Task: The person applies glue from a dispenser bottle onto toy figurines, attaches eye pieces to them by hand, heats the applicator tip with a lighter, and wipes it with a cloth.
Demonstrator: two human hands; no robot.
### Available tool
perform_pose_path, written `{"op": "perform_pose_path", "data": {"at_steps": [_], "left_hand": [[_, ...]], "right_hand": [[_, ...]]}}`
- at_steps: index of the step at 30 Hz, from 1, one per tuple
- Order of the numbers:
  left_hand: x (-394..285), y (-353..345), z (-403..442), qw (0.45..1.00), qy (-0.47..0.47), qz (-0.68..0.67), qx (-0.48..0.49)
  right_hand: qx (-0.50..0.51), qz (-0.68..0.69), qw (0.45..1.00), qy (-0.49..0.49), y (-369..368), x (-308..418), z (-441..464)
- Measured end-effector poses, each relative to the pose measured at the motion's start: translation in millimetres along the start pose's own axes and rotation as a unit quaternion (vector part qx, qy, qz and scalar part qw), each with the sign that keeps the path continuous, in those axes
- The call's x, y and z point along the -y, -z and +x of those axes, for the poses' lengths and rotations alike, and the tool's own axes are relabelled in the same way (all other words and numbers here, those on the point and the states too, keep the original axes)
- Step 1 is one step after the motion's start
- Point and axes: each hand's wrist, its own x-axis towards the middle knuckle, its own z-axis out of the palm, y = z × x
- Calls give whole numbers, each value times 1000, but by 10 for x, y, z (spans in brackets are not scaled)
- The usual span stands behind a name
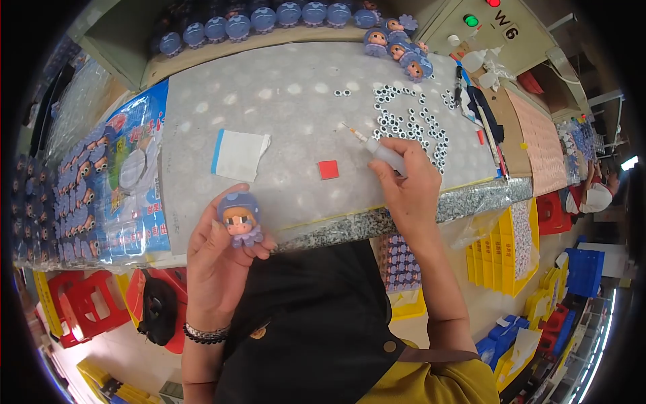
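Note:
My left hand [217, 252] is closed around a small doll figure [240, 219] with a purple-blue cap and a frilled collar, its face turned up towards me. In my right hand [412, 178] is a white squeeze bottle [387, 156] with a thin needle tip, which points up and left above the grey work mat [289, 135]. Between the two hands a red square [328, 169] lies on the mat. A white paper piece with a blue edge [240, 155] rests beyond my left hand. Many round black-and-white eye pieces [410, 121] are spread to the right of the bottle.
A row of purple figures [262, 19] lines the back shelf, and several more lie at the back right [404, 47]. Further figures [77, 195] stand on the left. Pens [459, 87] and a cloth edge the mat's right side. Yellow crates [501, 249] stand below.

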Motion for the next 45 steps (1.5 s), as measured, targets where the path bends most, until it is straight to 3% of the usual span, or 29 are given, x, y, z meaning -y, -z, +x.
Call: {"op": "perform_pose_path", "data": {"at_steps": [6,11,15,22,45], "left_hand": [[-152,189,184,999,-17,-16,26],[-169,315,284,999,-20,-33,19],[-106,358,320,998,-17,-46,-35],[-60,452,362,998,-18,-56,31],[-52,459,379,998,-21,-36,44]], "right_hand": [[-19,-23,998,54,-21,-102,8],[3,-20,999,30,-32,-128,-23],[5,-18,998,57,-39,-125,6],[24,-28,996,76,-59,-98,41],[32,-32,995,92,-76,-85,80]]}}
